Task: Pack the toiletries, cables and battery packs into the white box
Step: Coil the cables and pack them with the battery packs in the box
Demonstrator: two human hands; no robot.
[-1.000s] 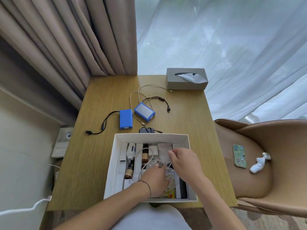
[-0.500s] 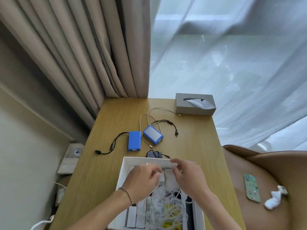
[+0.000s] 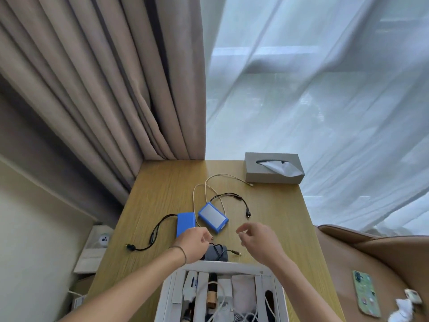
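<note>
Beyond the far wall of the white box (image 3: 222,267), both hands are out over the wooden table (image 3: 162,189); the left hand (image 3: 193,244) hangs above the dark charger (image 3: 218,252), its fingers curled downward near the charger's black lead, though whether they pinch anything I cannot tell; the right hand (image 3: 257,240) hovers to the right with fingers loosely bent and holding nothing. The box sits at the near edge with bottles, white cables and small cartons already in its slots; still outside it lie the charger just past its far wall, two blue battery packs (image 3: 185,223) farther off, side by side, each trailing a black lead, and a pale cable (image 3: 209,189) looping toward the grey tissue box (image 3: 274,168). The step in hand looks like fetching the charger or the nearer pack; to do it well, take the body rather than the lead, and gather the loose wire with the free right hand so it does not snag the pale cable, which crosses by the right-hand pack; then lay it flat into a free slot.
</note>
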